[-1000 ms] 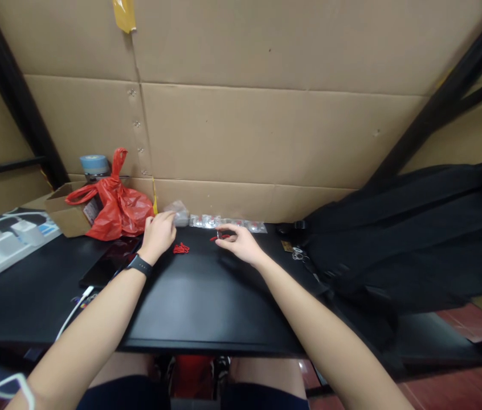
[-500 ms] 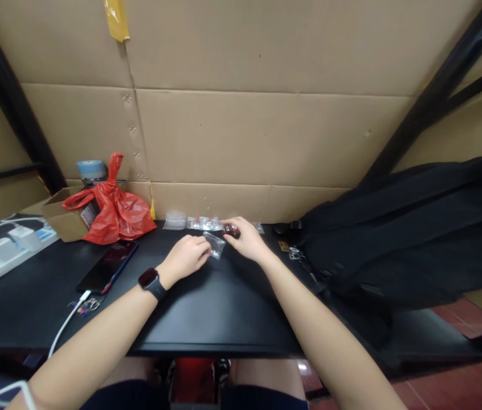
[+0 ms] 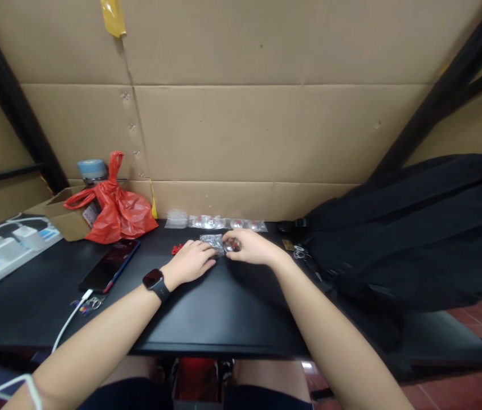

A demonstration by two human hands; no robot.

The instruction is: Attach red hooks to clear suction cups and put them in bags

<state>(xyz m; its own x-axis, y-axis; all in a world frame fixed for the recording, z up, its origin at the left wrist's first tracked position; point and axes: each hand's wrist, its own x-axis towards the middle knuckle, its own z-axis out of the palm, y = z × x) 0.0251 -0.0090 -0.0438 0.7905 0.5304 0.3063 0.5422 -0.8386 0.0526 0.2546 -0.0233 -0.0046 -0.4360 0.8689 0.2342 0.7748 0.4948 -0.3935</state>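
Note:
My left hand [image 3: 192, 262] rests palm down on the desk, its fingers on the near left edge of a small clear plastic bag [image 3: 210, 241]. My right hand [image 3: 253, 246] pinches a small round clear-and-silver piece with red in it [image 3: 231, 245] at the bag's right side. Whether the piece is inside the bag's mouth or just beside it, I cannot tell. Some small red pieces [image 3: 176, 249] lie just left of my left fingers. Behind the hands, several clear packets with silver and red contents [image 3: 212, 222] form a row, with a stack of clear bags [image 3: 176, 218] at its left end.
To the left are a red plastic bag [image 3: 121, 213], a cardboard box [image 3: 65, 219], a phone [image 3: 110, 266] on a white cable and a power strip [image 3: 12, 256]. A black backpack [image 3: 412, 233] and keys [image 3: 298, 251] occupy the right. A cardboard wall [image 3: 241, 136] closes the back.
My right hand has come nearer from the packet row, bringing the round piece to the clear bag. My left hand has lowered and flattened, and the red pieces beside it now show.

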